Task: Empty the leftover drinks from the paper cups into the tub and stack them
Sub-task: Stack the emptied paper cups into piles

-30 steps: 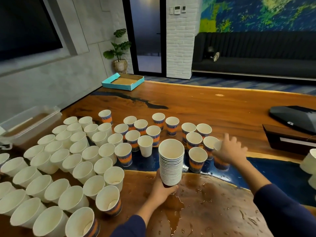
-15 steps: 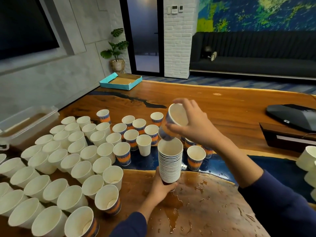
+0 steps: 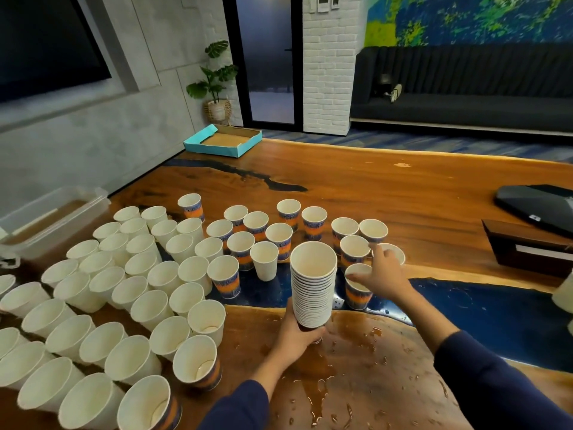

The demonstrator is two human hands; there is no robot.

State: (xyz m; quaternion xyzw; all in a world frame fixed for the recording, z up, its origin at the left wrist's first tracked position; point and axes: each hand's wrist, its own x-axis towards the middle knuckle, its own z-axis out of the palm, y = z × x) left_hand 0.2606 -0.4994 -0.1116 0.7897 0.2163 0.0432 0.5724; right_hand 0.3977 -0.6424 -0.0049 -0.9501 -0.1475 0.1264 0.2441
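My left hand (image 3: 296, 335) grips the bottom of a tall stack of paper cups (image 3: 313, 283), held upright just over the wet table. My right hand (image 3: 383, 274) reaches past the stack's right side. Its fingers are spread, with the thumb on the rim of an orange-and-blue paper cup (image 3: 356, 294) that stands on the table. Several more loose cups (image 3: 148, 274), white or patterned, crowd the table to the left and behind. The clear plastic tub (image 3: 66, 223) with brown liquid sits at the far left.
Spilled brown liquid (image 3: 313, 367) pools under the stack on the wooden table (image 3: 403, 187). A teal cardboard tray (image 3: 223, 141) lies at the far end. A black device (image 3: 539, 203) on a dark wooden box (image 3: 524, 248) and white cups (image 3: 564, 293) stand at the right edge.
My right hand lifted a cup from the right-hand group, dropped it onto the stack, then moved back right and down to another cup. The left hand kept hold of the stack.
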